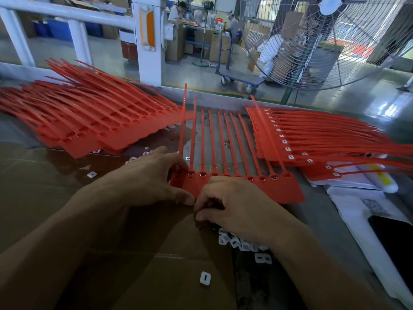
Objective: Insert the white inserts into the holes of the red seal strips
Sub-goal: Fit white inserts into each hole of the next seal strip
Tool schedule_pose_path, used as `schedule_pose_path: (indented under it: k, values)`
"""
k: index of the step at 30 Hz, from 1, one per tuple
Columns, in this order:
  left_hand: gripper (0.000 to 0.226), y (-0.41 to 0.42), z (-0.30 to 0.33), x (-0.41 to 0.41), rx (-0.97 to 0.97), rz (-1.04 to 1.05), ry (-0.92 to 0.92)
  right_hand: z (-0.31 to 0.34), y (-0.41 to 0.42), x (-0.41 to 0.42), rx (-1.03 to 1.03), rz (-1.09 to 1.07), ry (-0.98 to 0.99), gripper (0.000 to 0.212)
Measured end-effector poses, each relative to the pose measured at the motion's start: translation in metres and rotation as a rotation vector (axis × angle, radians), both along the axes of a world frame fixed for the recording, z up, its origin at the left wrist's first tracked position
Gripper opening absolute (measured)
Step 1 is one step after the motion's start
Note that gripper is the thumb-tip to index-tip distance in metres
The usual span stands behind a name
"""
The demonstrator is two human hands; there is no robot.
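Note:
A joined sheet of red seal strips point(279, 189) lies flat in front of me, tails pointing away. White inserts sit in several of its holes. My left hand point(147, 177) holds the sheet's left end, fingers over the top edge and thumb at the near edge. My right hand point(232, 204) rests curled on the sheet's near edge, fingertips tucked under; whether it pinches an insert is hidden. A heap of loose white inserts point(241, 242) lies under my right wrist, and one insert point(205, 280) lies alone nearer me.
A pile of unfilled red strips point(89, 117) covers the left of the bench; a stack with inserts fitted point(312, 139) lies at right. White papers point(357, 211) and a dark phone point(393, 242) sit near right. A large fan point(324, 41) stands beyond the bench edge.

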State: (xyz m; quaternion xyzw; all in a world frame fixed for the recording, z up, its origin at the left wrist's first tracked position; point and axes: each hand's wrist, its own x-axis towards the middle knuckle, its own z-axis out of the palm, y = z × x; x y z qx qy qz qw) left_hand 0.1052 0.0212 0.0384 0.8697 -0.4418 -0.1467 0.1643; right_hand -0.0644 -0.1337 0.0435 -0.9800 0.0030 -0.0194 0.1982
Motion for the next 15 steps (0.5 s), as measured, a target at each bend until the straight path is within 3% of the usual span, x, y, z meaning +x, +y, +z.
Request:
schedule_pose_path:
  k: [15]
  values:
    - [0.097,-0.0011,0.0055,-0.0033,0.037,0.013,0.032,0.0013,0.0015,-0.0012,-0.018,0.01,0.027,0.011]
